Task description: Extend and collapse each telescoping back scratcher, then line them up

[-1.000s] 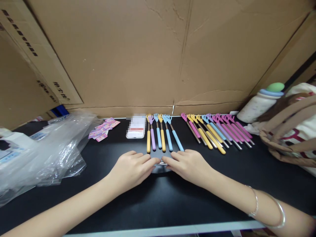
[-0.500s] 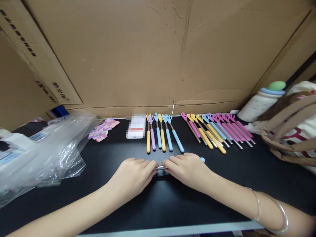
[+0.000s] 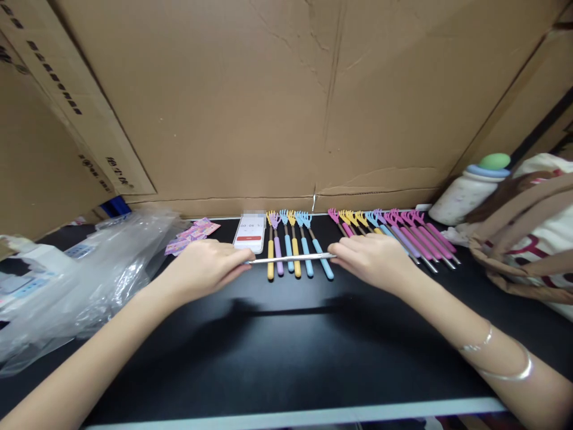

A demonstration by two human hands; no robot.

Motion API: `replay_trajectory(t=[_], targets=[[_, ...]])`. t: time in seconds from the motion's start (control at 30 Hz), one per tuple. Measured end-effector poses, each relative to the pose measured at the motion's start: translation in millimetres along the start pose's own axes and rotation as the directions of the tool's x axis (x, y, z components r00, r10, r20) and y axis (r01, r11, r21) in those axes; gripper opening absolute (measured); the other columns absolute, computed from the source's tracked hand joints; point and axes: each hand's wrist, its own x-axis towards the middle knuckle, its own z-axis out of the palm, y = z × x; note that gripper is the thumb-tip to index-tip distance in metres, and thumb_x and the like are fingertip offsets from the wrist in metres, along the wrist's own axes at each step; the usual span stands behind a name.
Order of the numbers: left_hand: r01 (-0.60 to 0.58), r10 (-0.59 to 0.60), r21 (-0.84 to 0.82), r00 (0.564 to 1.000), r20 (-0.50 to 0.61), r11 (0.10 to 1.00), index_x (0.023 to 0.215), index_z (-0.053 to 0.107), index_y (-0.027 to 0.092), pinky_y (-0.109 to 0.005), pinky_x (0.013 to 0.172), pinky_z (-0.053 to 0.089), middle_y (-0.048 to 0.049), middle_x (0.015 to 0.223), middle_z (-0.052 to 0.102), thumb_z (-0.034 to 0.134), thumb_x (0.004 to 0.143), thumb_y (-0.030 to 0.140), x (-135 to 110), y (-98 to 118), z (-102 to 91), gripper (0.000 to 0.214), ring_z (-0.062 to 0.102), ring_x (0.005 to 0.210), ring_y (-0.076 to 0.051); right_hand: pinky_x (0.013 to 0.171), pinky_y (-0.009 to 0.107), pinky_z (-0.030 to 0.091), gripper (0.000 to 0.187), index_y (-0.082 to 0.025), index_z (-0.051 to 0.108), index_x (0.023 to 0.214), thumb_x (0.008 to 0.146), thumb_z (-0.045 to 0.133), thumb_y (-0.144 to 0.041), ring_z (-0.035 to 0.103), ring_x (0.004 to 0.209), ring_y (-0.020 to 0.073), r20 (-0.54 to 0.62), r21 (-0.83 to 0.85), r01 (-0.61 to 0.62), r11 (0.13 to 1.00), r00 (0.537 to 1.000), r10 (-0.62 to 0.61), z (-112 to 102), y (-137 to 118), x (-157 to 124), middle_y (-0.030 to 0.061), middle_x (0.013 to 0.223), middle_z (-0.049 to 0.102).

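Two hands at work: both pinch one thin metal rod [image 3: 290, 258], an end each, level just above the black table [image 3: 286, 358].
Far left of the grip: crumpled clear plastic bags [image 3: 67, 280], with a few pink stickers [image 3: 192, 236] between them and the grip.
Grip of the left hand [image 3: 203, 269]: fingertips closed on the rod's left end; a phone [image 3: 250, 234] lies just beyond them.
Under the grip: five back scratchers [image 3: 293, 248] in a row, heads toward the cardboard wall [image 3: 286, 107]; the rod crosses their handles, touching or not I cannot tell.
Grip of the right hand [image 3: 373, 260]: closed round the rod's right end, whose tip is hidden; bangles [image 3: 496, 358] on that wrist.
Right of the grip: a bigger batch of scratchers [image 3: 421, 233], partly behind the right hand; beyond, a bottle [image 3: 470, 188] and a cloth bag [image 3: 528, 239].
Step in hand: I'd say the rod is held at full span between the two pinches.
Next move calls for: both pinches firm and level, and clearance over the row below.
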Motion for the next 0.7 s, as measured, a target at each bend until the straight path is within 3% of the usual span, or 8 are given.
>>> replay_trajectory(t=[0.27,0.47,0.7], targets=[[0.075,-0.057,0.189,0.993,-0.1,0.979,0.087,0.063,0.023,-0.027,0.066,0.047,-0.0034,0.087,0.072,0.036,0.094,0.032,-16.4,-41.9,1.0,0.029,0.067,0.077,-0.018,0.054,0.026,0.024,0.039,-0.02,0.061,0.078,0.098,0.031,-0.036,0.049,0.058,0.0097,0.052,-0.175,-0.043,0.984,0.997,0.052,13.0,66.5,-24.2,-0.0008,0.063,0.058],[0.057,-0.032,0.222,0.993,-0.114,0.973,0.083,0.065,0.026,-0.025,0.064,0.045,-0.0004,0.085,0.073,0.044,0.091,0.029,-19.5,-48.0,-1.7,0.022,0.066,0.076,-0.016,0.057,0.026,0.027,0.038,-0.02,0.061,0.079,0.097,0.033,-0.036,0.051,0.061,0.011,0.037,-0.159,0.016,0.987,0.999,-0.011,20.6,82.0,-38.2,0.0002,0.065,0.06],[0.131,-0.121,0.323,0.991,-0.052,0.937,0.089,0.064,0.026,-0.021,0.065,0.042,0.0052,0.08,0.071,0.043,0.093,0.039,-37.0,-60.7,-10.4,0.025,0.062,0.073,-0.012,0.063,0.026,0.03,0.033,-0.019,0.065,0.084,0.094,0.04,-0.04,0.052,0.068,0.012,0.15,-0.178,-0.11,0.978,0.979,0.138,23.4,108.5,-71.5,0.0057,0.077,0.066]])
